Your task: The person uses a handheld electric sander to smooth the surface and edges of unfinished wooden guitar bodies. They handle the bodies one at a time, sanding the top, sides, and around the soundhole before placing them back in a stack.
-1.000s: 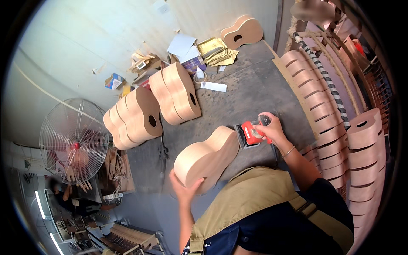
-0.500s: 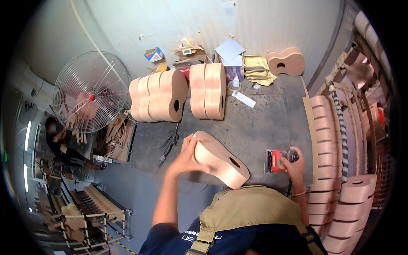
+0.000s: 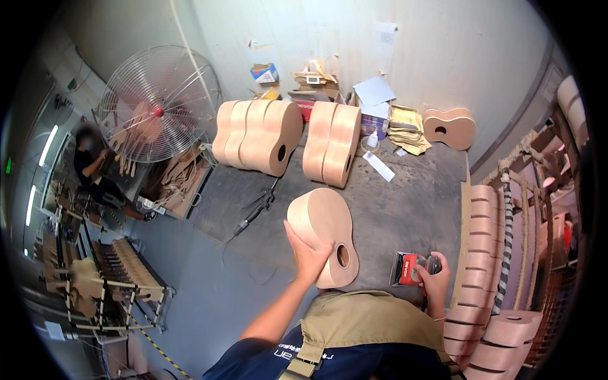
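Note:
A pale wooden ukulele body (image 3: 321,221) stands tilted at the near edge of the dark worktable (image 3: 405,209), its round sound hole towards me. Fingers wrapped round its waist, my left hand (image 3: 308,251) grips it from the left side. Over at the right, my right hand (image 3: 436,277) is closed on the rear of a red and black electric sander (image 3: 408,269), which rests on the tabletop. Sander and body are apart from each other. The underside of the sander is hidden.
Two groups of ukulele bodies (image 3: 256,136) stand at the back, with another body (image 3: 449,128) by the wall. A black air gun (image 3: 253,209) lies left. Yellow sandpaper sheets (image 3: 406,126) and a small bottle (image 3: 373,138) sit behind. Stacked bodies (image 3: 480,240) line the right; a large fan (image 3: 158,107) stands left.
The ukulele body has been turned more upright, its face now towards the right and me. My left hand has shifted to its lower side. The whole view has swung left.

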### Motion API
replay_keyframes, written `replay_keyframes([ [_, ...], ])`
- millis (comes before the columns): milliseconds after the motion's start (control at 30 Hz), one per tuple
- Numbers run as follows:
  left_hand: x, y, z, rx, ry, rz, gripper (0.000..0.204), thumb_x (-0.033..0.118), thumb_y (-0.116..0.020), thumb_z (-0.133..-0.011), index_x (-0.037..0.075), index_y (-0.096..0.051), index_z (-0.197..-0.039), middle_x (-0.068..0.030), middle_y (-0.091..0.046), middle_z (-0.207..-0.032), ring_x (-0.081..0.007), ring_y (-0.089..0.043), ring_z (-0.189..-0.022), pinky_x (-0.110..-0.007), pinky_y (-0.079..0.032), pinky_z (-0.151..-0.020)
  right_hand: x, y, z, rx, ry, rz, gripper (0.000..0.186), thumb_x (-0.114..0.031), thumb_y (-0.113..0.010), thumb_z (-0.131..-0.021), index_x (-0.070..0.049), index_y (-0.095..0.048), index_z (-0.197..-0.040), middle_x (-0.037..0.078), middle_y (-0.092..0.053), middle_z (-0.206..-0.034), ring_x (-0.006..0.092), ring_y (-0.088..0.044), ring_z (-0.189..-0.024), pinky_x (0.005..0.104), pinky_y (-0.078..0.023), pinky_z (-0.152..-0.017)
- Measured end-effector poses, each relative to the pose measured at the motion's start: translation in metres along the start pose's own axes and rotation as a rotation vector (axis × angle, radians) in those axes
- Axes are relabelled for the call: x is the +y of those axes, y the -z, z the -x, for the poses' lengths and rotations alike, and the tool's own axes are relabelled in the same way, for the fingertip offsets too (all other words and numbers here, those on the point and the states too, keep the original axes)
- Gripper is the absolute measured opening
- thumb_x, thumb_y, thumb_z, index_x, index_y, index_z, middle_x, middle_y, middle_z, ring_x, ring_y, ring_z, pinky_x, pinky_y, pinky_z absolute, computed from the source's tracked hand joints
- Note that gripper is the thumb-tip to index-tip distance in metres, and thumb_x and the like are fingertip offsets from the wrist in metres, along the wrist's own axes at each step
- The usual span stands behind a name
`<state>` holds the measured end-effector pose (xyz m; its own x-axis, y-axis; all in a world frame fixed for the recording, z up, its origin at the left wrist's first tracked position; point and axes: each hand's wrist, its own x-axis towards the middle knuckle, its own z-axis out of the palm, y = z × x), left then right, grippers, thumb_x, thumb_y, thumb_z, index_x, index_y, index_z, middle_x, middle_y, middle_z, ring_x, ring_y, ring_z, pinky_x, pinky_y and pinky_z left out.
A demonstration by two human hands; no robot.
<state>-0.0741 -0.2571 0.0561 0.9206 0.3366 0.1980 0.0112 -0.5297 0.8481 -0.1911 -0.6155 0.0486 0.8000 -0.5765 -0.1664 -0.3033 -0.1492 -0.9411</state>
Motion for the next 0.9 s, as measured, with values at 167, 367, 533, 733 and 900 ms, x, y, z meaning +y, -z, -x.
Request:
replay_keyframes([
  [167, -0.063, 0.019, 0.040, 0.014, 0.439, 0.194, 0.112, 0.034, -0.100, -0.076, -0.007, -0.036, -0.157, -0.0278, -0.061, -0.145, -0.0388, -0.066, -0.128, -0.049, -0.052, -0.112, -0.007, -0.022, -0.012, -0.055, 0.026, 0.038, 0.059, -0.005, -0.094, -0.077, -0.010, -0.068, -0.130, 0.003, -0.067, -0.091, 0.0105, -0.062, -0.062, 0.0294, -0.053, -0.048],
  [367, -0.042, 0.087, 0.007, 0.185, 0.325, -0.009, 0.097, 0.033, -0.100, -0.077, -0.004, -0.048, -0.149, -0.0245, -0.063, -0.141, -0.0368, -0.064, -0.130, -0.048, -0.051, -0.111, -0.016, -0.041, -0.013, -0.115, 0.067, 0.094, 0.058, -0.005, -0.095, -0.076, -0.009, -0.069, -0.128, 0.006, -0.071, -0.097, 0.0105, -0.064, -0.065, 0.0311, -0.053, -0.051],
  [533, -0.018, 0.110, -0.062, 0.193, 0.113, -0.193, 0.097, 0.033, -0.097, -0.081, -0.002, -0.045, -0.155, -0.0248, -0.060, -0.147, -0.0446, -0.062, -0.134, -0.051, -0.052, -0.109, 0.000, -0.045, -0.010, -0.052, 0.155, 0.192, 0.062, -0.010, -0.096, -0.072, -0.007, -0.069, -0.128, 0.008, -0.074, -0.105, 0.0201, -0.073, -0.092, 0.0385, -0.062, -0.085],
  [733, -0.014, 0.091, -0.148, 0.230, -0.152, -0.345, 0.098, 0.034, -0.095, -0.081, 0.000, -0.044, -0.157, -0.0241, -0.060, -0.138, -0.0474, -0.064, -0.125, -0.055, -0.055, -0.101, 0.008, -0.042, 0.012, 0.039, 0.231, 0.244, 0.066, -0.011, -0.096, -0.069, -0.005, -0.069, -0.129, 0.013, -0.074, -0.120, 0.0290, -0.071, -0.112, 0.0414, -0.056, -0.103],
  [900, 0.023, 0.112, -0.165, 0.068, -0.136, -0.399, 0.097, 0.036, -0.096, -0.078, 0.001, -0.046, -0.154, -0.0208, -0.061, -0.138, -0.0460, -0.065, -0.124, -0.057, -0.056, -0.099, 0.018, -0.028, 0.047, 0.189, 0.203, 0.226, 0.065, -0.011, -0.096, -0.070, -0.005, -0.069, -0.128, 0.009, -0.073, -0.116, 0.0234, -0.069, -0.109, 0.0391, -0.055, -0.101],
])
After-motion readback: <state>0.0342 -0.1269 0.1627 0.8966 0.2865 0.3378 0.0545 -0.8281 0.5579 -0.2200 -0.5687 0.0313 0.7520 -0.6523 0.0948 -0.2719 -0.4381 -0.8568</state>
